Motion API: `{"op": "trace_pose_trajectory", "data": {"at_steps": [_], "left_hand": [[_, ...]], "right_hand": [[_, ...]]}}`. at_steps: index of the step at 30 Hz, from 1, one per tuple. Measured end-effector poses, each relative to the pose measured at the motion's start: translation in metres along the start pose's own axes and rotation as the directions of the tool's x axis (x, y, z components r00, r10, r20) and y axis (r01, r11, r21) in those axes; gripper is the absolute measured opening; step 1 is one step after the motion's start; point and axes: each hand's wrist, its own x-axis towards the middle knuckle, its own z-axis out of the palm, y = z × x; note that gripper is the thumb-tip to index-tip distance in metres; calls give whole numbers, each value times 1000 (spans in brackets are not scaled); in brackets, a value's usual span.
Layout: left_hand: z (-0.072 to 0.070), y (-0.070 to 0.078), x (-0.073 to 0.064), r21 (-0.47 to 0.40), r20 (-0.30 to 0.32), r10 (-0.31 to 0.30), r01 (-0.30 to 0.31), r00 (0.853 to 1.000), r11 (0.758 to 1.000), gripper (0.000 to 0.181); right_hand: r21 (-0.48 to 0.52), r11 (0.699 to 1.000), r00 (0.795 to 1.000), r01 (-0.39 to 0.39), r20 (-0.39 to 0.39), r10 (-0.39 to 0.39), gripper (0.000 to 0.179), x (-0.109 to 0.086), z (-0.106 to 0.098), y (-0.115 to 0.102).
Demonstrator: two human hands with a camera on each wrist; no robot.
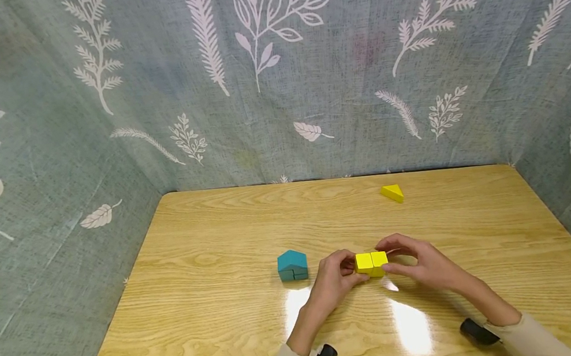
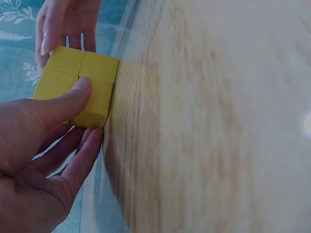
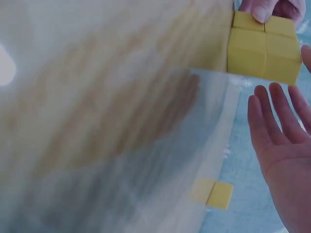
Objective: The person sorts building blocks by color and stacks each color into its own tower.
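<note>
Several yellow wooden blocks (image 1: 371, 262) sit together as a compact cluster on the table, split by thin seams. My left hand (image 1: 331, 280) holds the cluster from its left, thumb laid across the near face and fingers behind. On the other side, my right hand (image 1: 427, 261) is spread around the right end. Its fingers look straight and apart from the blocks in the right wrist view; whether its thumb touches them I cannot tell. A yellow triangular block (image 1: 393, 192) lies alone farther back. To the left stands a teal house-shaped stack (image 1: 292, 265) with a peaked top.
The wooden table (image 1: 217, 318) reaches back to a grey-green leaf-print cloth (image 1: 277, 103), which also hangs along both sides. Bright light patches reflect off the tabletop near my forearms. Black straps with small devices are on both wrists.
</note>
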Motion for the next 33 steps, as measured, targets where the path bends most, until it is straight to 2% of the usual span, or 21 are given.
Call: {"op": "trace_pose_trajectory", "data": {"at_steps": [7, 15, 27, 33], "left_hand": [[-1, 0, -1, 0, -5, -14, 14, 1000, 1000, 25], [0, 0, -1, 26, -9, -17, 18, 1000, 1000, 27], [-2, 1, -1, 45, -1, -15, 15, 1000, 999, 27], [-1, -1, -1, 46, 1, -23, 23, 1000, 999, 28]], "right_hand": [[-45, 997, 997, -59, -45, 57, 26, 2, -12, 2], [-93, 995, 992, -32, -121, 21, 22, 9, -27, 8], [-183, 981, 976, -67, -217, 26, 20, 35, -50, 16], [-229, 967, 971, -109, -233, 54, 21, 44, -58, 26]]}}
